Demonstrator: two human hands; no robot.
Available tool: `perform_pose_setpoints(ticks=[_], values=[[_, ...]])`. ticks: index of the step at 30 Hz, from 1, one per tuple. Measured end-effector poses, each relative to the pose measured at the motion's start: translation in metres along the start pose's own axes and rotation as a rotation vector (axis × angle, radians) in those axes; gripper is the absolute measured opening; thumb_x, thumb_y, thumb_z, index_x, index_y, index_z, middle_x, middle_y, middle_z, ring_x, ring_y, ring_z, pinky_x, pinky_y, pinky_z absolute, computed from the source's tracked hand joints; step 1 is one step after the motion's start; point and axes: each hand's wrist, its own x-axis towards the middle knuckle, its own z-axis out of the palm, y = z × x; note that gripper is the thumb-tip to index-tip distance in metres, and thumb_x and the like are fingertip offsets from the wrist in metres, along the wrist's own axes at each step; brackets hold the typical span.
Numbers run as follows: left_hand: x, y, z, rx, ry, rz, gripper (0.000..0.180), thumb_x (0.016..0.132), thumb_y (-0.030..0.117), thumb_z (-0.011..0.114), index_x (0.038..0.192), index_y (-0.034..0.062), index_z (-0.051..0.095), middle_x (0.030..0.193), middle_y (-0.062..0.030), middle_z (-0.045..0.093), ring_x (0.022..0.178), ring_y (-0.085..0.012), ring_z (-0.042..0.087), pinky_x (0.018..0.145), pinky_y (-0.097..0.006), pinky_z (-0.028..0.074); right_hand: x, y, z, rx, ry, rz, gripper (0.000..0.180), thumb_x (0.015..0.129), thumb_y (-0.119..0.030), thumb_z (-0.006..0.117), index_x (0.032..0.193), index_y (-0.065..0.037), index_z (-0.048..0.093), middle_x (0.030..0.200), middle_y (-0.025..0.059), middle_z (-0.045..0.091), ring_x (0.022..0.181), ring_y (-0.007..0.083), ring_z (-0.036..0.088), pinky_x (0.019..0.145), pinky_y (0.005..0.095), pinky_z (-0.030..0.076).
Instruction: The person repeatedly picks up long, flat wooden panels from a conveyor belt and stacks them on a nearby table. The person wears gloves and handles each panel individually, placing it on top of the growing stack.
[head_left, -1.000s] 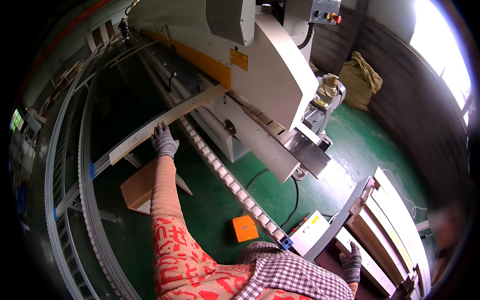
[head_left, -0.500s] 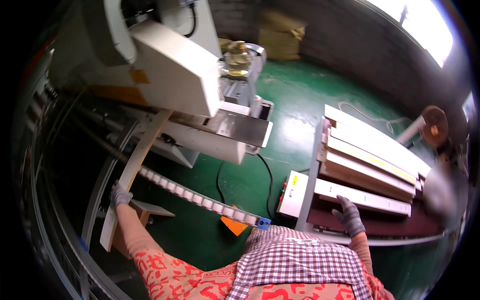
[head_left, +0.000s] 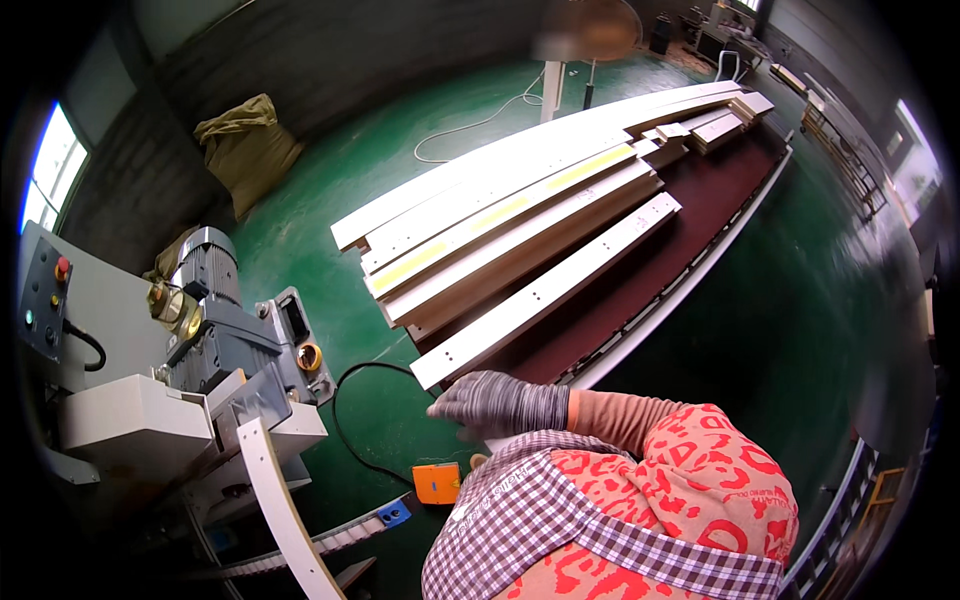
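Note:
My right hand (head_left: 495,403), in a grey knit glove, reaches out to the near end of a long white board with small holes (head_left: 560,285). Its fingers are spread and hold nothing; they lie just below the board's end. That board is the lowest of a stack of long white and pale wood boards (head_left: 500,215) on a dark red platform (head_left: 690,250). My left hand is out of sight behind my body. A pale plank (head_left: 275,500) sticks out of the grey machine (head_left: 130,420) at the lower left.
An electric motor (head_left: 210,290) sits on the machine, with a control panel (head_left: 45,300) at the far left. An orange box (head_left: 437,482) and a black cable (head_left: 345,420) lie on the green floor (head_left: 330,240). A tan sack (head_left: 245,145) leans against the back wall.
My view has swung right, from the machine to the board stack. My left hand on the plank has dropped out of view. My right hand has come to the near board's end.

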Motion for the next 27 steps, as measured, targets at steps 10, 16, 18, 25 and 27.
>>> perform_pose_setpoints(ticks=[10, 16, 18, 25, 27], values=[[-0.011, 0.342, 0.105, 0.142, -0.209, 0.952, 0.086, 0.045, 0.031, 0.091, 0.120, 0.0054, 0.057, 0.111, -0.0160, 0.059, 0.102, -0.0341, 0.059, 0.092, -0.043, 0.049, -0.038, 0.050, -0.088, -0.421, 0.118, -0.017, 0.108, 0.057, -0.034, 0.089, 0.149, -0.017, 0.035, 0.153, 0.0164, 0.033, 0.145, 0.0359, 0.026, 0.120, 0.0514, 0.018], [-0.079, 0.496, 0.207, 0.194, -0.285, 1.259, 0.083, 0.051, 0.042, 0.088, 0.121, 0.0075, 0.059, 0.110, -0.0127, 0.063, 0.104, -0.0307, 0.060, 0.093, -0.042, 0.048, -0.123, 0.177, -0.146, -0.528, -0.148, 0.372, 0.093, 0.063, -0.037, 0.087, 0.143, -0.015, 0.044, 0.125, 0.0114, 0.059, 0.124, 0.0303, 0.053, 0.114, 0.0468, 0.028], [-0.108, 0.544, 0.229, 0.250, -0.326, 1.314, 0.085, 0.054, 0.043, 0.088, 0.124, 0.0065, 0.056, 0.112, -0.0134, 0.062, 0.108, -0.0306, 0.059, 0.095, -0.042, 0.047, -0.153, 0.202, -0.173, -0.545, -0.202, 0.442, 0.090, 0.060, -0.043, 0.088, 0.137, -0.012, 0.051, 0.117, 0.0118, 0.063, 0.114, 0.0316, 0.058, 0.104, 0.0415, 0.037], [-0.124, 0.601, 0.300, 0.328, -0.387, 1.438, 0.108, 0.054, 0.050, 0.088, 0.142, 0.0067, 0.041, 0.128, -0.0156, 0.055, 0.119, -0.0310, 0.054, 0.103, -0.043, 0.042, -0.218, 0.292, -0.203, -0.655, -0.239, 0.756, 0.093, 0.065, -0.035, 0.088, 0.145, -0.021, 0.043, 0.139, 0.0078, 0.050, 0.132, 0.0282, 0.044, 0.114, 0.0435, 0.029], [-0.110, 0.597, 0.296, 0.461, -0.401, 1.401, 0.117, 0.053, 0.050, 0.088, 0.147, 0.0064, 0.034, 0.128, -0.0168, 0.055, 0.121, -0.0310, 0.054, 0.107, -0.046, 0.036, -0.226, 0.314, -0.201, -0.715, -0.224, 0.825, 0.083, 0.070, -0.024, 0.082, 0.144, -0.021, 0.044, 0.132, 0.0084, 0.056, 0.127, 0.0279, 0.050, 0.112, 0.0428, 0.030]])
